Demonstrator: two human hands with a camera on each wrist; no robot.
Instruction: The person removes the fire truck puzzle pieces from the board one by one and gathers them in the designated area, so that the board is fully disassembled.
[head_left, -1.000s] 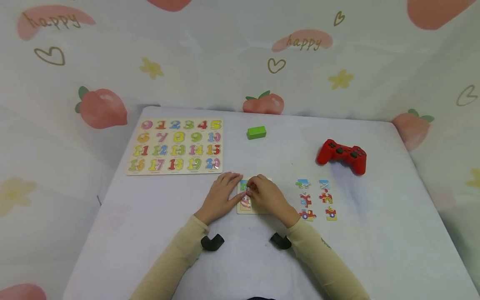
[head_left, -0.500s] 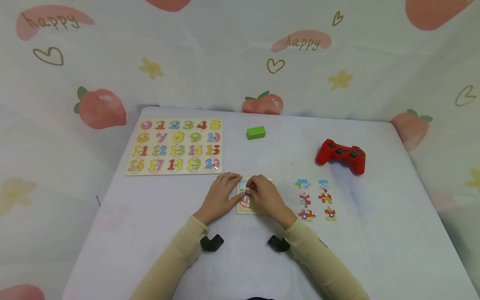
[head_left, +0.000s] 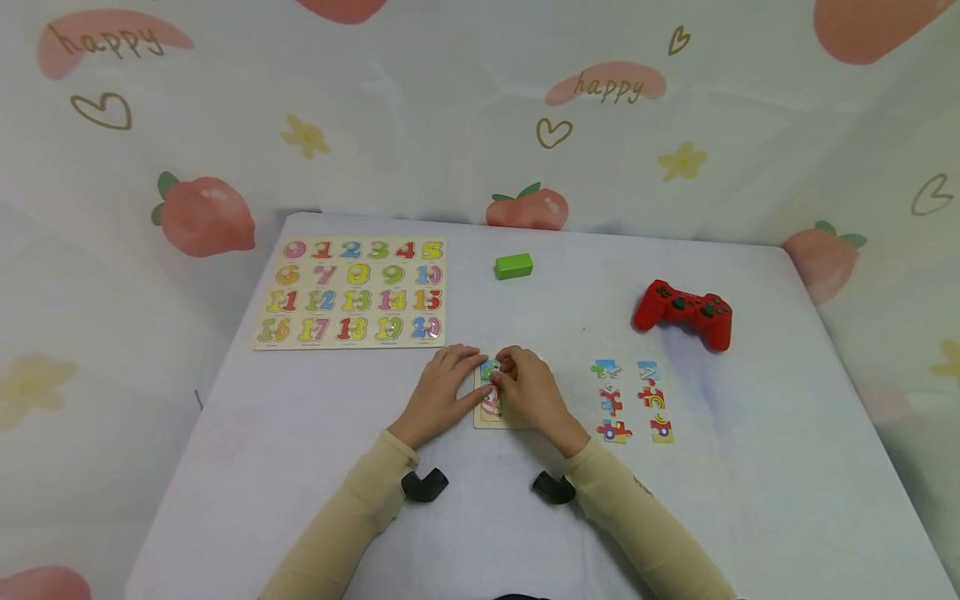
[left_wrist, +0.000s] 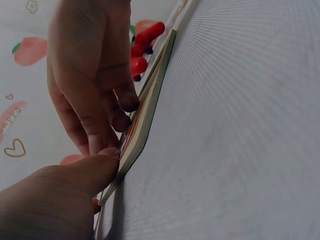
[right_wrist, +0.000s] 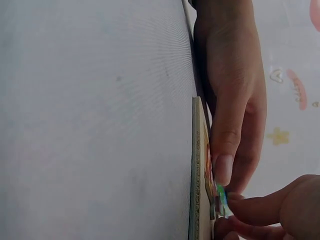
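Note:
A small wooden puzzle board lies flat near the table's middle, partly hidden under both hands. My left hand rests at its left side with the fingers stretched out, and the thumb presses on the pieces in the left column. With curled fingers and thumb, my right hand pinches a green and blue puzzle piece at the board's upper left. In the right wrist view this puzzle piece shows green by the fingertips, standing slightly raised from the board. The right part of the board is hidden.
Loose puzzle pieces lie in two columns to the right, one column nearer and another further out. A number board stands at the back left. A green block and a red game controller lie at the back.
My right hand has shifted slightly, and its fingertips have moved a little so more of the green and blue puzzle piece shows. The left hand has stayed nearly still.

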